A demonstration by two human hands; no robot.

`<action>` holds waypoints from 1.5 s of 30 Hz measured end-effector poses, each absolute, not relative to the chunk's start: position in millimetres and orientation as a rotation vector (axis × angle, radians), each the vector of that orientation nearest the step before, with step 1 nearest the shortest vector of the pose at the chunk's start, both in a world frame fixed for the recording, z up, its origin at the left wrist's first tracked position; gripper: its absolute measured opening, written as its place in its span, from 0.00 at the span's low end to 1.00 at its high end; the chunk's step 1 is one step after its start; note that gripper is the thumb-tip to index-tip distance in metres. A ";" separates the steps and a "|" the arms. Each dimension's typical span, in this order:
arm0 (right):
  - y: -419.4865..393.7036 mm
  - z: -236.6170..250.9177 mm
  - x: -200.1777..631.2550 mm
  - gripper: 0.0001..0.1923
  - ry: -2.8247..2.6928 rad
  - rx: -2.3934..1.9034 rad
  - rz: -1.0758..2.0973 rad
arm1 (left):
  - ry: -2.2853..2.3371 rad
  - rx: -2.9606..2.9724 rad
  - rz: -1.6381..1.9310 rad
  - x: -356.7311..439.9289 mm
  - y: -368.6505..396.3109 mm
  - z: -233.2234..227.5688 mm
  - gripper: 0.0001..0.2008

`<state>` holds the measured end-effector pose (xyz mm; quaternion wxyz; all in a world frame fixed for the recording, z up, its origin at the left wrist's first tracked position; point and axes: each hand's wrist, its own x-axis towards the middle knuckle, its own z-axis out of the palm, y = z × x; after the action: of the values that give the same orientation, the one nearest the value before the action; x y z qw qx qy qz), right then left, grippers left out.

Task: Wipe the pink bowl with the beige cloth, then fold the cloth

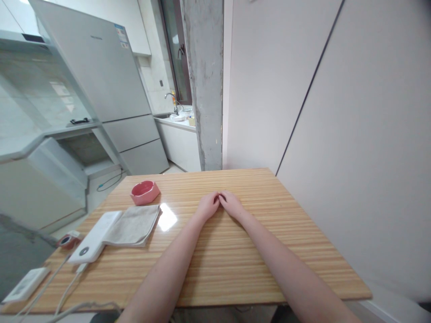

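My left hand (pixel 208 205) and my right hand (pixel 230 202) rest together on the wooden table (pixel 222 269), past its middle. The fingers of both are curled in, and the hands touch at the fingertips and thumbs. I see no object in either one, though the undersides of the fingers are hidden. Left of my left hand lies a folded grey cloth (pixel 133 225), and behind it stands a pink octagonal ashtray-like dish (pixel 145 193).
A white power strip (pixel 92 237) with cables touches the cloth's left side. A reddish roll (pixel 68 241) and a white box (pixel 25 285) sit near the left edge. Beyond the table are a fridge (pixel 97 67), a sink counter (pixel 178 139) and, at right, a pale wall (pixel 353 134).
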<state>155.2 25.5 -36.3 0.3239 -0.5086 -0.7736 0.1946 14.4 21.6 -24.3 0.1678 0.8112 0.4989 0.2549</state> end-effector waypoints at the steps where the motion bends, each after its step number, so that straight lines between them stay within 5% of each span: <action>1: 25.9 -36.8 155.2 0.14 -2.028 -1.329 0.512 | 1.416 2.305 0.724 14.5 21.6 -24.0 0.13; 16: 25.9 -37.3 156.3 0.13 -2.026 -1.314 0.511 | 1.430 2.336 0.719 8.4 23.0 -15.3 0.11; 22: 24.8 -36.4 156.9 0.11 -2.042 -1.342 0.491 | 2.552 1.833 1.388 -78.7 21.4 21.5 0.19; 26: 24.9 -36.6 156.6 0.10 -2.028 -1.357 0.503 | 2.856 1.479 1.200 -143.3 16.9 14.1 0.30; 30: 24.2 -36.1 157.0 0.11 -2.047 -1.358 0.496 | 2.810 1.522 0.995 -169.3 16.9 0.4 0.18; 35: 24.1 -36.6 157.5 0.11 -2.028 -1.352 0.516 | 2.620 1.759 1.201 -157.3 19.4 13.4 0.14; 40: 27.1 -41.3 156.3 0.19 -1.809 -1.286 0.576 | 2.045 2.221 1.366 -105.2 20.7 26.9 0.08; 45: 27.7 -42.0 153.8 0.26 -1.595 -1.133 0.599 | 1.394 2.469 1.171 -39.3 13.0 9.7 0.06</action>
<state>153.8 27.7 -42.0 0.5206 -0.4728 -0.6655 0.2501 -39.3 13.0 9.7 0.0369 0.8043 0.4540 0.3816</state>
